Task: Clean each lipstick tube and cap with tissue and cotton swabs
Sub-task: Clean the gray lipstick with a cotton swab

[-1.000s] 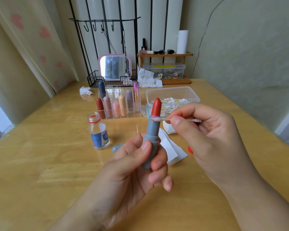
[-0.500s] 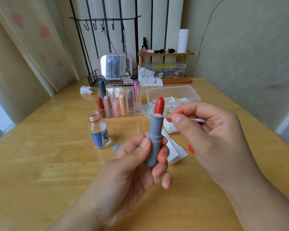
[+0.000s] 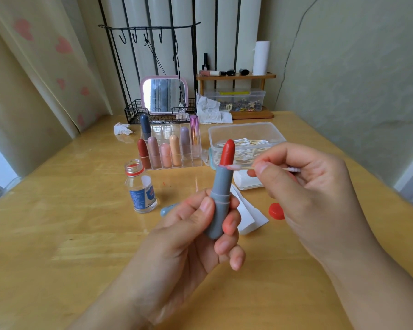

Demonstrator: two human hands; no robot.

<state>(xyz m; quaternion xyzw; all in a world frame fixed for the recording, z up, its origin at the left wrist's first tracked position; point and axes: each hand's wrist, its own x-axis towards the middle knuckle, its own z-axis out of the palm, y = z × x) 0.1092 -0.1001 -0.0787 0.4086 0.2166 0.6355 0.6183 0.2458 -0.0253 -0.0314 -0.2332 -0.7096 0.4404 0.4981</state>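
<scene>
One swab tip (image 3: 232,167) — now rim's right side

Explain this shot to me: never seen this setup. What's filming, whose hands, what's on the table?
No machine: a head-worn camera looks down at a person's bare hands. The left hand grips an open grey lipstick tube with a red bullet. The right hand pinches a wooden cotton swab, its tip at the tube's rim. On the wooden table: a clear uncapped glass bottle, a clear organiser of capped lipsticks, a plastic tub of swabs, folded white tissue.
</scene>
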